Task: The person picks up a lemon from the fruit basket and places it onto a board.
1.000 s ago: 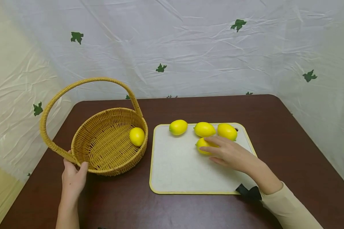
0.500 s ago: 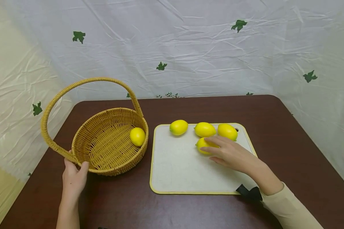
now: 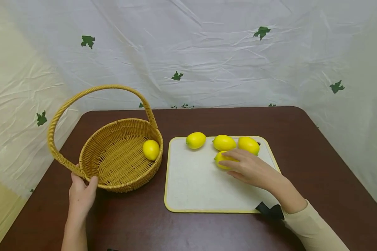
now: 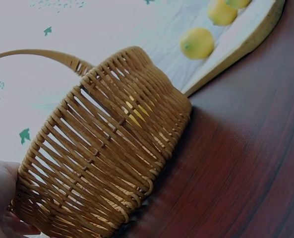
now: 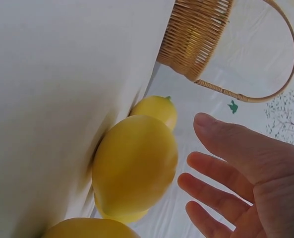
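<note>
A woven wicker basket (image 3: 135,183) with a tall arched handle stands on the left, slightly tipped toward me, with one lemon (image 3: 151,150) inside against its right wall. My left hand (image 3: 82,197) grips the rim at the near foot of the handle, thumb on the inner side. Over the white cutting board (image 3: 191,184), my right hand (image 3: 249,169) hovers with spread fingers above a lemon (image 3: 221,161), partly hiding it. The right wrist view shows a gap between the fingers (image 5: 211,193) and the nearest lemon (image 5: 137,163). Nothing is in that hand.
Along the board's far edge lie three more lemons: one at the left (image 3: 196,140), one in the middle (image 3: 224,143) and one at the right (image 3: 249,145). The dark wooden table (image 3: 138,223) ends at a pale leaf-patterned curtain (image 3: 207,69).
</note>
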